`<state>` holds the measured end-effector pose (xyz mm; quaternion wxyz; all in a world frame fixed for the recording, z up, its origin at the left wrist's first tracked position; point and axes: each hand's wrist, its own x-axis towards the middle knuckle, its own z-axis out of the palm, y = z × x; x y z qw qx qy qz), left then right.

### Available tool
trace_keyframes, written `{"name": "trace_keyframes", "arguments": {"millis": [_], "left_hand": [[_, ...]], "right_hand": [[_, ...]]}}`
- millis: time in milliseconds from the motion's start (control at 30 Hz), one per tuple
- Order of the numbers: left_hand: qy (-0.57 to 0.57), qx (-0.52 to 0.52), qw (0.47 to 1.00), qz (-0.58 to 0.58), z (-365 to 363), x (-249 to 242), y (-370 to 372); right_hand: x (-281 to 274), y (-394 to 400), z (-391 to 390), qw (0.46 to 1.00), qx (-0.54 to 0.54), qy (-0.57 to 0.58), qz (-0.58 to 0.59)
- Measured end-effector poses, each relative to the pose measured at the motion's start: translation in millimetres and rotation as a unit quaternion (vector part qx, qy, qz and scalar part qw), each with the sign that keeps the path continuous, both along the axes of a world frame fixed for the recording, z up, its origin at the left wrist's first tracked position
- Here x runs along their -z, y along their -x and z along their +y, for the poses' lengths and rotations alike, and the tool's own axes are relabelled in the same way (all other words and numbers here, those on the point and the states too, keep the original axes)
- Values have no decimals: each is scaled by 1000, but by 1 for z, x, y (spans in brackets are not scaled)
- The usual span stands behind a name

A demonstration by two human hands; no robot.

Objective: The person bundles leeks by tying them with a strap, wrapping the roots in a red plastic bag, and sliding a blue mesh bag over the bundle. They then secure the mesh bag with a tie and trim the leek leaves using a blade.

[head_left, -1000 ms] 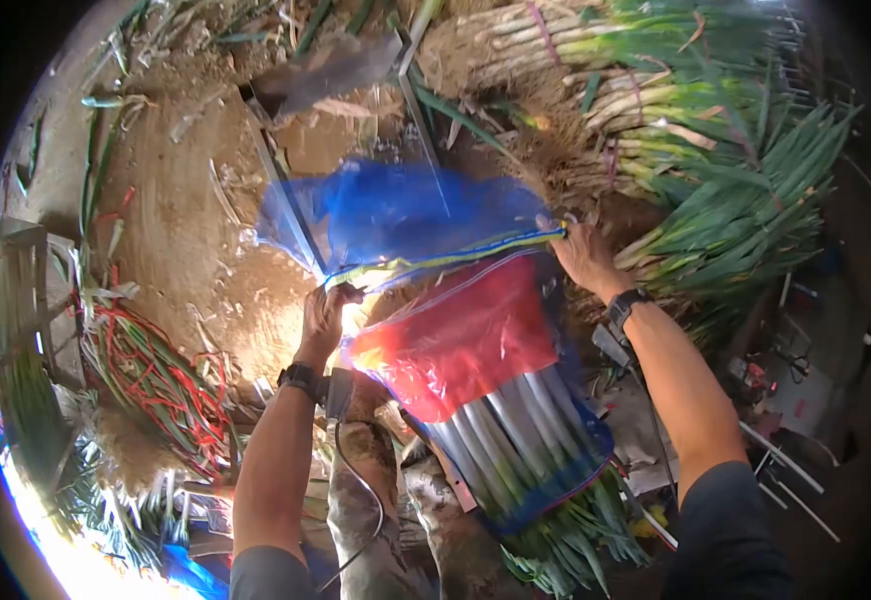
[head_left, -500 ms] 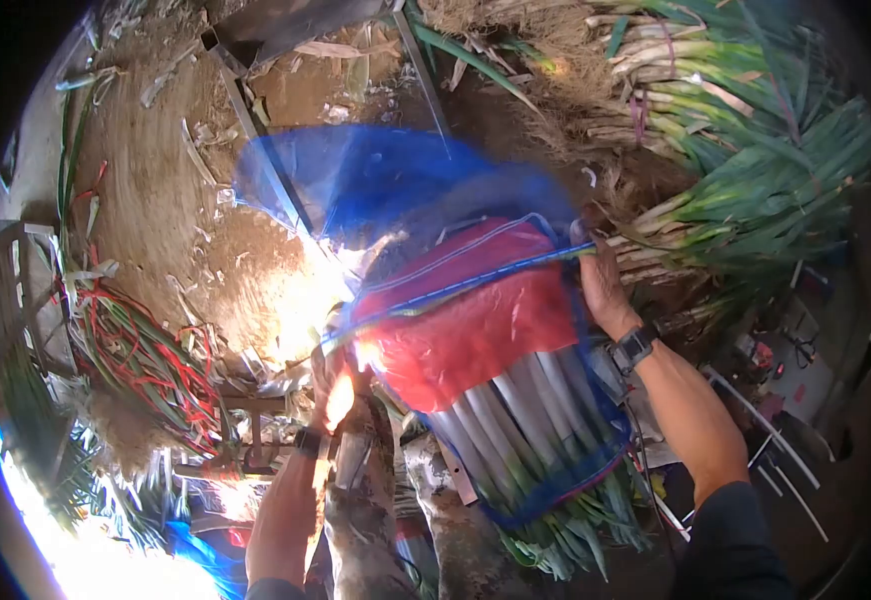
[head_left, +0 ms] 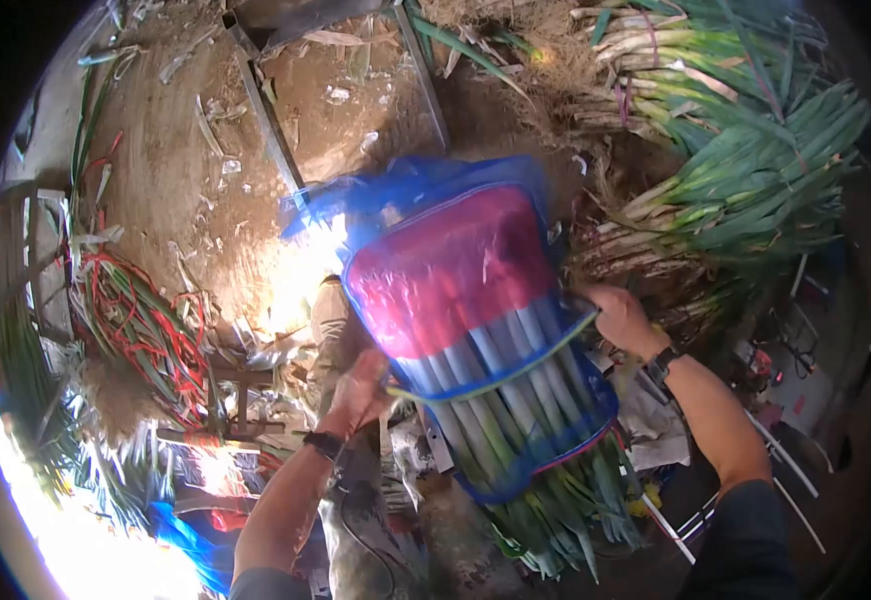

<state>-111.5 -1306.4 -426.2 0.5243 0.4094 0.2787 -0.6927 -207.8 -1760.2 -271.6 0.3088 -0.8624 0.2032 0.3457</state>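
Observation:
A bundle of leeks [head_left: 530, 405] with pale stems and green leaves lies in a see-through blue plastic bag [head_left: 405, 180] with a red panel [head_left: 445, 275]. The leaf ends stick out at the lower end. Across the pale stems runs a blue and yellow-green band [head_left: 515, 378]; whether it is the bag's edge cannot be told. My left hand [head_left: 360, 390] is closed on the band's left end, beside the bundle. At the other side my right hand [head_left: 623, 320] pinches its right end. Both wrists wear dark bands.
Loose bunches of leeks [head_left: 755, 190] with roots lie at the upper right. Red ties [head_left: 145, 310] tangle among leaves at the left. Metal bars [head_left: 270, 125] stand ahead on the littered dirt floor [head_left: 155, 180]. White rods [head_left: 780, 455] lie at the lower right.
Both hands have drawn the band toward me, from over the red panel down onto the pale stems. The loose blue plastic beyond the panel has shrunk and bunched up.

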Motion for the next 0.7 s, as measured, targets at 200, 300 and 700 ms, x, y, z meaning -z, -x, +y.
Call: {"name": "trace_keyframes", "arguments": {"millis": [200, 300, 700], "left_hand": [[9, -109, 900, -422, -34, -60, -32], [-1, -58, 939, -338, -19, -53, -15], [89, 341, 691, -631, 7, -47, 27]], "right_hand": [[17, -64, 25, 962, 189, -120, -158], [29, -67, 16, 939, 231, -174, -186], [-3, 45, -22, 992, -65, -96, 44]]}}
